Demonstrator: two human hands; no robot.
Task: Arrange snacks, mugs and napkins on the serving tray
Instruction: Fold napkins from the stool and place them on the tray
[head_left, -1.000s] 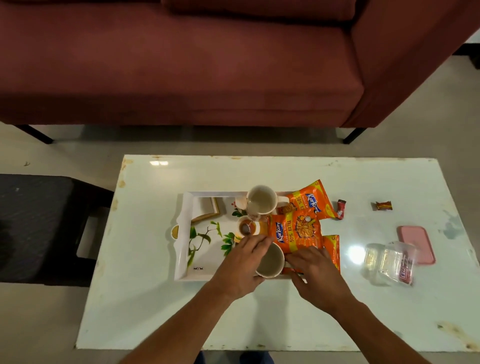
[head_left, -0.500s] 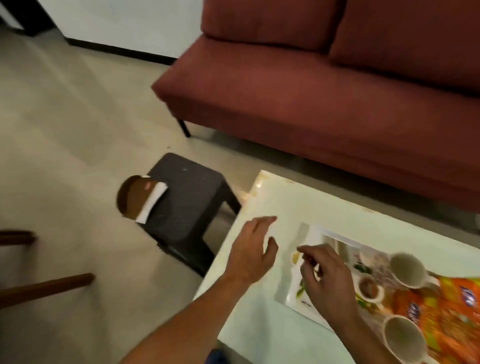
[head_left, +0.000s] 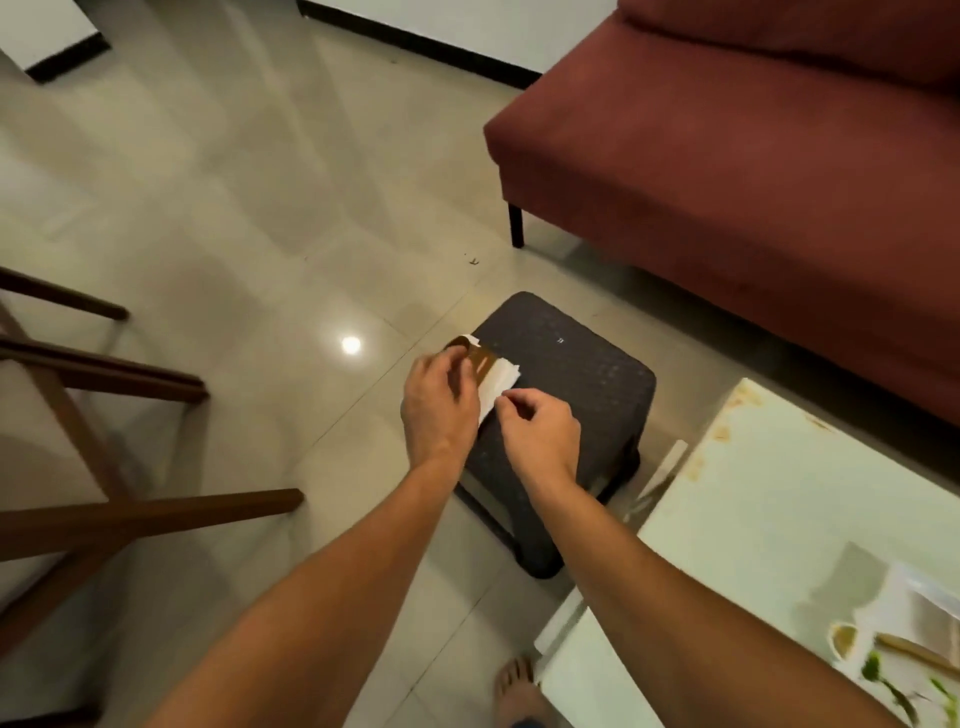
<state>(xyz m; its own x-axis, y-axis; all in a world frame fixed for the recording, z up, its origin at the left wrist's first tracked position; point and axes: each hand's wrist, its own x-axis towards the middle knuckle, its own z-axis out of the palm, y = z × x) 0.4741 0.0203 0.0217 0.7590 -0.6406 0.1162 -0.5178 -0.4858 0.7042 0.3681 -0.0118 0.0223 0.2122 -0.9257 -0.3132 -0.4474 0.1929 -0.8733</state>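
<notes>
Floor (head_left: 234, 208): we see smooth, glossy tiles.
Sofa (head_left: 753, 156): matt maroon cloth.
Stool (head_left: 576, 374): we read it as dark, matt, woven-textured plastic.
Napkins (head_left: 501, 383): white matt paper.
Napkin holder (head_left: 483, 361): brown, slight sheen.
Tabletop (head_left: 779, 519): pale, glossy, stained edges.
Chair legs (head_left: 156, 512): smooth brown wood.

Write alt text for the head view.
Both hands are over a dark stool: the left hand grips a brown holder of white napkins, the right hand is curled at the napkins' edge. A red sofa stands behind, a white table at right.
</notes>
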